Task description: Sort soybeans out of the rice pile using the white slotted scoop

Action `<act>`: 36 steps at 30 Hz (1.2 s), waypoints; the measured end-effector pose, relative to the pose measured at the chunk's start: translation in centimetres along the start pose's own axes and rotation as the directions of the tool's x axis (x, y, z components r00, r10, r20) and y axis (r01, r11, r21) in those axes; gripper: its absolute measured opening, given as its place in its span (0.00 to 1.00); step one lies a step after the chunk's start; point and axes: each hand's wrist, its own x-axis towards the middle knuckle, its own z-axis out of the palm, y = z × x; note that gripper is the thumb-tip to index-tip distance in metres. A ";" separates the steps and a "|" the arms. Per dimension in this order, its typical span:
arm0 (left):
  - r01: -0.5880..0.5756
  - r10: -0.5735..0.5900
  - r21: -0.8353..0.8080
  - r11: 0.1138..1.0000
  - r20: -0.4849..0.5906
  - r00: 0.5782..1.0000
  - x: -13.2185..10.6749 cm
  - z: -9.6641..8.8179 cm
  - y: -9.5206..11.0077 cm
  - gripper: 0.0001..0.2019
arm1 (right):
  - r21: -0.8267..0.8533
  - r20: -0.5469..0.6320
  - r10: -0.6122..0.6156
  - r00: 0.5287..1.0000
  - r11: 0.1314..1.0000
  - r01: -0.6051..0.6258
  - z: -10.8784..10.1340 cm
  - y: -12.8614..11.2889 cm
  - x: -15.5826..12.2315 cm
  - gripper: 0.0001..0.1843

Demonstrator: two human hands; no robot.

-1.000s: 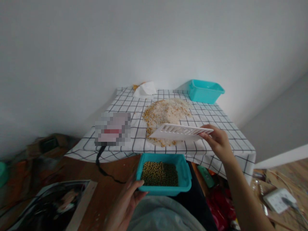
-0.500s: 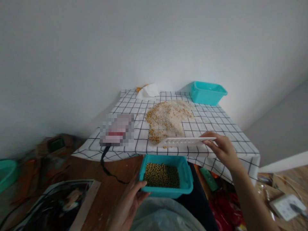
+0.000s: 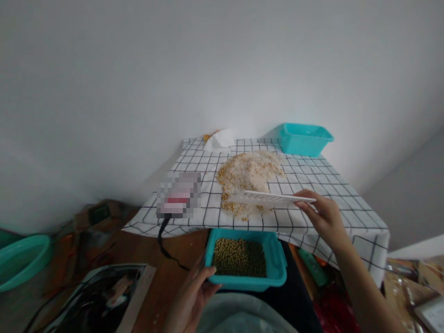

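Note:
My left hand [image 3: 194,291] is closed on the near left corner of a turquoise plastic bin [image 3: 246,283], held at the table's front edge above my lap. Inside lie yellow soybeans [image 3: 225,252] on the left and green mung beans [image 3: 255,261] on the right. The fingers of my right hand [image 3: 324,212] pinch the end of a white slotted plastic spatula [image 3: 270,199]. Its blade reaches left over the near part of a spread pile of rice and soybeans [image 3: 248,171]. Whether the blade touches the cloth, I cannot tell.
A black-and-white checked cloth [image 3: 204,201] covers the table. At the back right stands another turquoise bin [image 3: 307,141]; white tissue [image 3: 222,139] lies at the back left. A blurred-out object [image 3: 178,194] with a black strap rests at left. A green basin [image 3: 26,259] is lower left.
The spatula has moved away from the table's front edge, farther over the pile, and its blade is tilted differently. More grains show in front of it. My left hand still holds the bin.

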 end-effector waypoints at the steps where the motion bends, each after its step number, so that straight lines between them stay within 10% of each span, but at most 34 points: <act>1: -0.009 0.009 -0.001 1.000 0.008 1.000 0.0 0.0 0.1 0.08 | 0.013 0.033 0.000 0.999 1.000 0.000 0.1 0.0 -0.1 0.11; 36: 0.038 -0.037 0.013 0.999 -0.072 0.997 -1.1 0.9 -0.6 0.17 | 0.027 0.213 0.016 0.977 0.999 -0.022 -3.1 0.9 -4.0 0.11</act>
